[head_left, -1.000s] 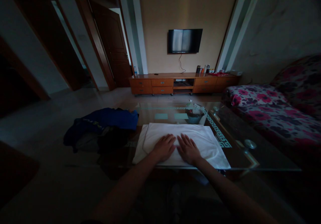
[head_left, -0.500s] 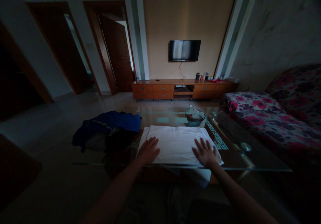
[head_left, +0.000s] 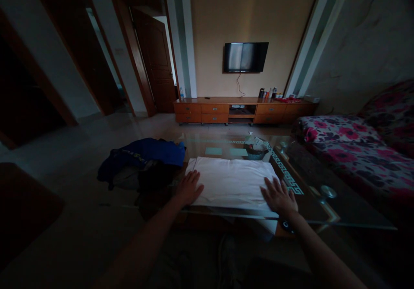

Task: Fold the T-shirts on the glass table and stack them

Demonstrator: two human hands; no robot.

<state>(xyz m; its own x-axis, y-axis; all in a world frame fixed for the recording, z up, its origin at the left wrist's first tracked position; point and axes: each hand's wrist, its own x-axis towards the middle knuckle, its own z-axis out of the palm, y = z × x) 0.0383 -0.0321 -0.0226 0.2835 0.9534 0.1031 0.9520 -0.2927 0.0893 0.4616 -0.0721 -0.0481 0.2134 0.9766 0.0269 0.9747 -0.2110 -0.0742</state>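
Observation:
A white folded cloth [head_left: 231, 181] lies flat on the glass coffee table [head_left: 352, 213], close to its front edge. Faint wrinkles run across it. My left hand [head_left: 190, 188] rests on the cloth's left edge, fingers stretched out. On the opposite side, my right hand [head_left: 278, 195] lies palm down over the right edge, its fingers spread. Neither hand grips anything. A pile of blue and dark clothes [head_left: 144, 161] sits to the left of the cloth. The room is dim, so the cloth's exact kind is hard to tell.
Behind the cloth stands a small basket [head_left: 256, 153] with wrappers in it. A sofa with a floral cover [head_left: 343, 140] is at the right. Against the far wall, a low wooden cabinet [head_left: 213, 108] carries bottles, below a wall-mounted television [head_left: 246, 57].
My hands have moved further apart, from the cloth's top out to its side edges. The cloth looks slightly narrower. The camera view has shifted a little.

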